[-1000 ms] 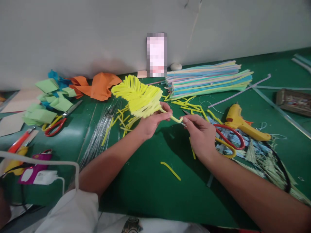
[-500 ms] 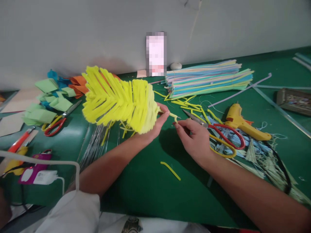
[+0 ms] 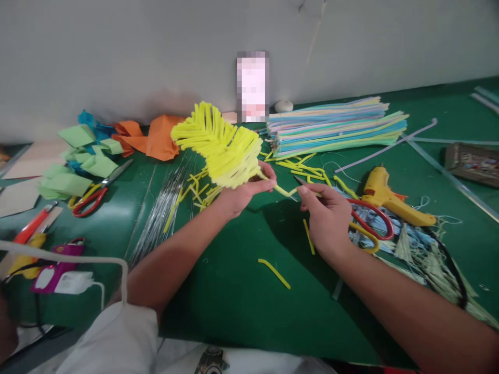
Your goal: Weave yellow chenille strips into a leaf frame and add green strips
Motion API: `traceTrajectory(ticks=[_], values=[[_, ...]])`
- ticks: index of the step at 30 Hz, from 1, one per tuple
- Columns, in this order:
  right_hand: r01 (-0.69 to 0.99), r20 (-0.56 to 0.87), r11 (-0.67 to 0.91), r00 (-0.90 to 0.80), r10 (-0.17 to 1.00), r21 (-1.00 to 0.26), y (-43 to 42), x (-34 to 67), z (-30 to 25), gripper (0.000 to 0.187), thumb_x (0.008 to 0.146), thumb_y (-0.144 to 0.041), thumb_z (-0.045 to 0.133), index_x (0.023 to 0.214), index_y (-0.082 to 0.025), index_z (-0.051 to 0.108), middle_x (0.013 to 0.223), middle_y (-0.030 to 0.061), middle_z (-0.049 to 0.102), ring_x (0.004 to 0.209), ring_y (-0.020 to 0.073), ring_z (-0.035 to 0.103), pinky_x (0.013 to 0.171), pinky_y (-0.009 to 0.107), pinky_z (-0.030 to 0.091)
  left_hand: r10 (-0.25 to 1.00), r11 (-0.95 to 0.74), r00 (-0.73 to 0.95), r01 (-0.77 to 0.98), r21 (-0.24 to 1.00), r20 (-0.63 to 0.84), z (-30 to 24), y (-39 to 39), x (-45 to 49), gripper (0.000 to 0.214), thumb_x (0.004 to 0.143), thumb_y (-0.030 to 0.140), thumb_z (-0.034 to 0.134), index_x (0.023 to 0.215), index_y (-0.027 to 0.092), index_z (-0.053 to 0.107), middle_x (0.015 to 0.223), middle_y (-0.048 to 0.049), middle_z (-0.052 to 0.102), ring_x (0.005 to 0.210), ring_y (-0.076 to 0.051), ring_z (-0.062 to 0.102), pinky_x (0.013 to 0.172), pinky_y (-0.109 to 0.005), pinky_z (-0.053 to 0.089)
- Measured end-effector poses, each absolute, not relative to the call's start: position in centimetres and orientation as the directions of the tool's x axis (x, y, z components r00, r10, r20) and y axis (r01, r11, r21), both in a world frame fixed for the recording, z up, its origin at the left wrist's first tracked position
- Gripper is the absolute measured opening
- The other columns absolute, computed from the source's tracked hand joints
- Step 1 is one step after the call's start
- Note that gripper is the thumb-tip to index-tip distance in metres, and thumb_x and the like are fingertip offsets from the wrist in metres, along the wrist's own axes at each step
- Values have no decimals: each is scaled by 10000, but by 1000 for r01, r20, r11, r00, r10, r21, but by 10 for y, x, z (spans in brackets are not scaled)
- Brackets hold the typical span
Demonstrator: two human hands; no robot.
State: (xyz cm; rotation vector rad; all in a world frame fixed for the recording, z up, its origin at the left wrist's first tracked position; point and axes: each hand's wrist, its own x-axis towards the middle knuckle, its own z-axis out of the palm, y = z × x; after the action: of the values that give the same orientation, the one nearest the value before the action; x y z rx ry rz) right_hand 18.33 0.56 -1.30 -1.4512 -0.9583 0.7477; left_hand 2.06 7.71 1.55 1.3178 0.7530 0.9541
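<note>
A bright yellow leaf shape [image 3: 222,148] made of fuzzy pipe cleaners rises above my left hand [image 3: 253,189]. That hand is closed, pinching the leaf's stem below the fuzzy rows. From its fingers a pale yellow pipe cleaner [image 3: 283,190] runs to the right along the stem, with thin wire ends sticking out. My right hand [image 3: 327,210] is closed too, its thumb and forefinger pinching the free end of that pipe cleaner. Red-and-yellow-handled scissors [image 3: 376,221] lie partly hidden behind the right hand. Short yellow pipe cleaner pieces [image 3: 302,166] are scattered behind the hands.
A bundle of pastel pipe cleaners [image 3: 335,127] lies at the back beside a blurred phone [image 3: 252,88]. At right are a yellow glue gun [image 3: 393,200] and tassels [image 3: 424,249]. Thin wires [image 3: 159,208], folded papers [image 3: 74,184] and more scissors [image 3: 91,200] lie at left.
The leaf shape has turned and tilted away, uncovering the orange paper. My right hand has moved right, with more of the pale pipe cleaner stretched between the hands. A short yellow piece now shows beside it.
</note>
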Motion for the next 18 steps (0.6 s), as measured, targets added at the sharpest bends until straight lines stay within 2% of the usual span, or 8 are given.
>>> traceTrajectory(ticks=[5, 8, 11, 14, 18], values=[[-77, -23, 4, 344, 939, -997, 11, 182, -20, 189, 775, -384, 705, 738, -199, 688, 554, -35, 550, 509, 114, 502, 498, 255, 412, 900, 189, 431, -265, 945, -60, 14, 73, 23, 257, 659, 237, 784, 795, 188, 572, 767, 29, 598, 693, -90, 563, 732, -270, 486], [-64, -25, -8, 273, 962, -998, 8, 181, -17, 206, 807, -395, 678, 745, -200, 697, 565, -33, 550, 508, 105, 489, 491, 245, 404, 932, 193, 357, -342, 920, -63, 11, 70, 26, 274, 664, 245, 780, 762, 192, 530, 787, 32, 591, 710, -79, 569, 747, -257, 492], [87, 11, -9, 224, 975, -996, 2, 179, -11, 233, 839, -411, 639, 811, -195, 723, 586, -21, 570, 525, 116, 503, 505, 254, 417, 975, 66, 220, -351, 934, 13, 7, 67, 30, 265, 681, 247, 774, 768, 197, 529, 804, 30, 586, 765, -94, 589, 769, -269, 503], [262, 81, 29, 191, 978, -965, -2, 176, -7, 227, 844, -394, 621, 846, -193, 727, 614, -9, 605, 543, 128, 515, 529, 269, 431, 982, -132, 98, -271, 954, 163, 0, 65, 33, 241, 727, 270, 755, 776, 203, 528, 805, 20, 592, 802, -120, 602, 768, -294, 508], [439, 232, 143, 157, 960, -887, -4, 174, -3, 164, 835, -311, 607, 758, -197, 695, 614, -9, 608, 545, 122, 506, 532, 262, 415, 934, -339, 74, -116, 934, 349, -6, 65, 30, 192, 788, 277, 723, 793, 202, 546, 837, -1, 602, 829, -138, 606, 804, -323, 508]])
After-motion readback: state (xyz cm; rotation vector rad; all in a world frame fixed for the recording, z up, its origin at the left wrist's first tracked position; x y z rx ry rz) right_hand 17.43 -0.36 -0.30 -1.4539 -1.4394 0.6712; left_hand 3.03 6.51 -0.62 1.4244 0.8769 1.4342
